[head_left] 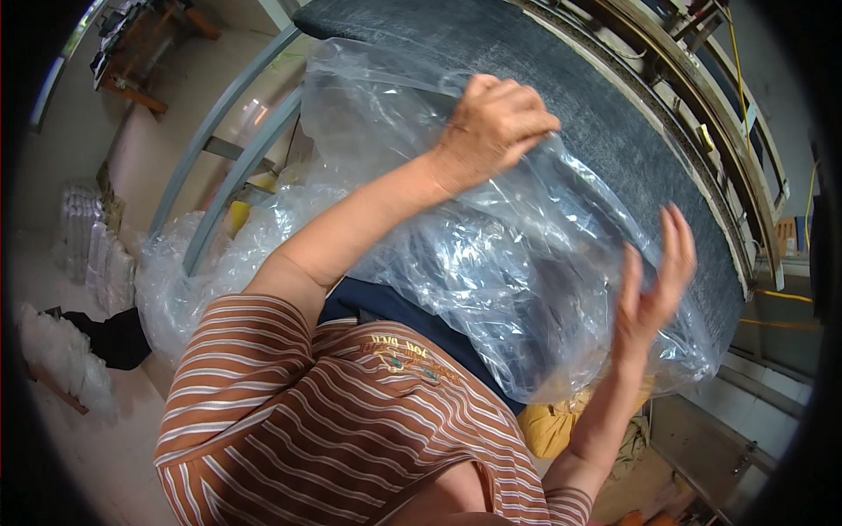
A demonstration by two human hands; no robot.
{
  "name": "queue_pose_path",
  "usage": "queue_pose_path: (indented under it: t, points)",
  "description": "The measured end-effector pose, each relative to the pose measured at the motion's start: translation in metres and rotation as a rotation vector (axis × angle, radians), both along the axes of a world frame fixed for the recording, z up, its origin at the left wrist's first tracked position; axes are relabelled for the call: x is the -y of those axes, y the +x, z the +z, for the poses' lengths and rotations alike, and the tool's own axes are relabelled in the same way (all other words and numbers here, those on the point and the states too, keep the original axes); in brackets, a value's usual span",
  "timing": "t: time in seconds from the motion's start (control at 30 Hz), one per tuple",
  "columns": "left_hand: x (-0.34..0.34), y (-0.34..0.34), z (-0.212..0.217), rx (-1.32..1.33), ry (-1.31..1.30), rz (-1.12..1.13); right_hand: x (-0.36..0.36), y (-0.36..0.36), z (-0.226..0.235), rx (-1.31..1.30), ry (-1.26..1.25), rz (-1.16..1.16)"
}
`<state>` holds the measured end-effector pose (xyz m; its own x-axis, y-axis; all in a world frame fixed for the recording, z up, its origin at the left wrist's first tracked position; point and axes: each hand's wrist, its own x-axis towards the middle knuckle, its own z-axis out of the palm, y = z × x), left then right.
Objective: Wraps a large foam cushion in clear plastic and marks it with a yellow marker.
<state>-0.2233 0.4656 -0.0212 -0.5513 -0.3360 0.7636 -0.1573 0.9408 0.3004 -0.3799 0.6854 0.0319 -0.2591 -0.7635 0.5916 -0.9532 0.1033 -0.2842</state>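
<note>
Plastic sheet [491, 263] is lying across the dark bench [596, 114], draping off its edge at 6 o'clock toward you. Your left hand [494, 127], at 12 o'clock, is clenching a fold, pinning the sheet down. Your right hand [653, 289], at 3 o'clock, is hovering with fingers spread, gripping nothing, beside the sheet's loose edge.

plastic bag [491, 263]: clear, glossy | work surface [614, 140]: dark grey | shirt [289, 421]: brown-white stripes | frame bars [237, 140]: pale grey-blue | cloth [548, 430]: yellow

Brown-and-white striped short-sleeved shirt [289, 412], bare forearms, dark trousers [395, 311]
</note>
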Motion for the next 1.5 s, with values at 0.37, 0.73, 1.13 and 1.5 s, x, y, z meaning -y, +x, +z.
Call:
queue_pose_path:
  t: [0.37,0.73,1.13,1.5]
  points:
    - [0.054,0.115,-0.030,0.172,-0.008,0.452,0.058,-0.013,-0.010,0.714,-0.016,0.065]
    - [0.125,0.154,-0.059,0.018,0.277,0.159,0.067,-0.005,-0.033,0.048,0.196,0.076]
    - [0.121,0.027,0.068,-0.398,0.507,-0.191,0.052,-0.073,0.044,0.581,-0.685,-0.062]
    - [0.164,-0.117,-0.017,-0.200,0.578,0.152,0.078,-0.194,-0.072,0.528,-0.484,-0.597]
